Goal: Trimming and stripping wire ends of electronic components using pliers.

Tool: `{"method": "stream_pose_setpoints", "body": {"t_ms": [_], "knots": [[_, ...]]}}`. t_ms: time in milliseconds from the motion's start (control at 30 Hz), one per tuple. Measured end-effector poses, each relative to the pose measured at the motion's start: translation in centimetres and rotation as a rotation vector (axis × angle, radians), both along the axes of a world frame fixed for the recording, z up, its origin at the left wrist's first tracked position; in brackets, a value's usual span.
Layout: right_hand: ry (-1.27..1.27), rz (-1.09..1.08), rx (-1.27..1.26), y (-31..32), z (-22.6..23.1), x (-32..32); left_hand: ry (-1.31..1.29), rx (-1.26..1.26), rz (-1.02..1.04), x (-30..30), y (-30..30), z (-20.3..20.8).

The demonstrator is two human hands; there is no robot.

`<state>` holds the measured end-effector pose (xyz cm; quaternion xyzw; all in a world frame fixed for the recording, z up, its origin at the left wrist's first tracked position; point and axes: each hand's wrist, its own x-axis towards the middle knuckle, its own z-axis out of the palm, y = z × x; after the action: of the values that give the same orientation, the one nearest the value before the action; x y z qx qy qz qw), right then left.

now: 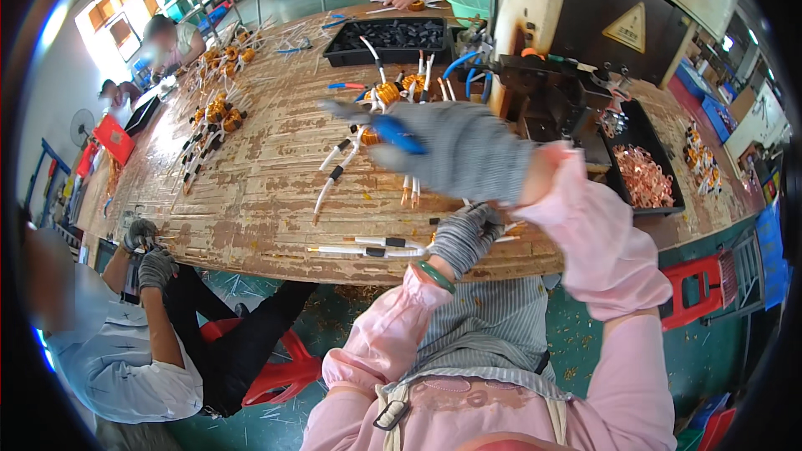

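My right hand [459, 146], in a grey knitted glove, reaches left across the table and is blurred by motion. A blue-handled hand tool [398, 134] shows at its fingers; its kind is too smeared to tell. Just beyond lie orange copper-wound ring coils [384, 93] with white-sleeved leads. My left hand [465, 238], gloved too and with a green bangle at the wrist, is closed low at the table's near edge. White leads with black sleeves [380, 247] stick out beside it, so it grips a wire coil mostly hidden by the glove.
A black tray of small black parts [386, 40] stands at the far side. To the right are a machine [551, 92] and a black tray of copper terminals [642, 175]. More coils [219, 113] lie left on the worn wooden table [267, 175]. A co-worker [125, 326] sits at left.
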<state>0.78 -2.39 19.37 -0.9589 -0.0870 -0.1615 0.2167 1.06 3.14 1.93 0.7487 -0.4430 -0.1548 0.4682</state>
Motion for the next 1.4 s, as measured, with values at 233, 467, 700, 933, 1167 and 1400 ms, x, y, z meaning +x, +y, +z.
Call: {"method": "stream_pose_setpoints", "body": {"t_ms": [233, 467, 700, 933, 1167, 1400], "knots": [[-0.018, -0.077, 0.025, 0.8, -5.4, -4.0, -0.205, 0.249, -0.154, 0.9, -0.2, -4.5], [0.103, -1.024, 0.606, -12.0, -18.8, -22.7, -0.433, 0.017, -0.106, 0.1, 0.1, -0.5], [0.038, -1.144, 0.949, -9.6, -21.6, -25.5, -0.444, 0.090, -0.103, 0.6, -0.3, -1.5], [-0.012, -1.036, 0.924, -10.5, -20.2, -23.5, -0.470, 0.077, -0.065, -0.6, 0.1, -1.9], [-0.022, -1.091, 0.935, -11.3, -18.8, -21.3, -0.230, -0.101, 0.066, 1.3, 0.0, -1.4], [-0.368, -0.919, 1.080, -14.2, -19.2, -17.4, -0.081, -0.169, -0.038, 2.8, -1.3, -2.5]]}}
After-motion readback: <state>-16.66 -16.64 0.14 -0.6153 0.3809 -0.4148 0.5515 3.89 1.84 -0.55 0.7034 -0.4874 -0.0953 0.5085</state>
